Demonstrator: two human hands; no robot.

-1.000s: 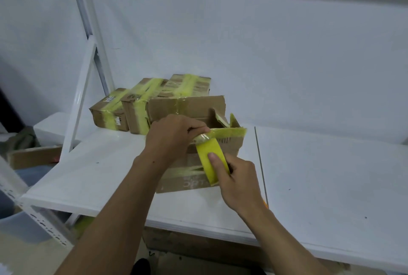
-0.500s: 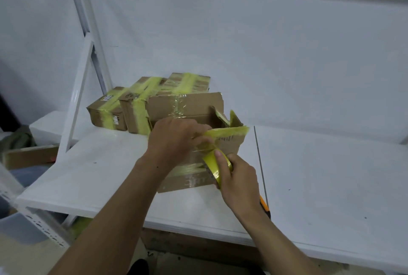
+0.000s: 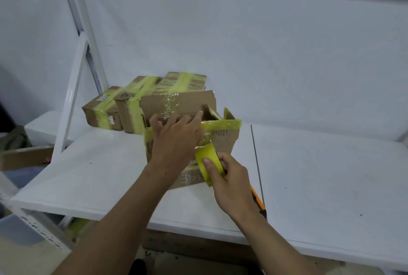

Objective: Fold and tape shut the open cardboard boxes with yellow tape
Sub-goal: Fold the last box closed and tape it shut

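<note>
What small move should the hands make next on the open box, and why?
Probably the right hand should draw the yellow tape roll down the open box while the left hand presses the strip flat: the tape stretches from the box's top edge to the roll, uncut.

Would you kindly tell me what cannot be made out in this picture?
Head view:
- Open box inside: hidden by left hand.
- Orange tool: mostly behind right hand and wrist.
- Tape roll: partly covered by that hand's grip.
- White label: too small to read.
</note>
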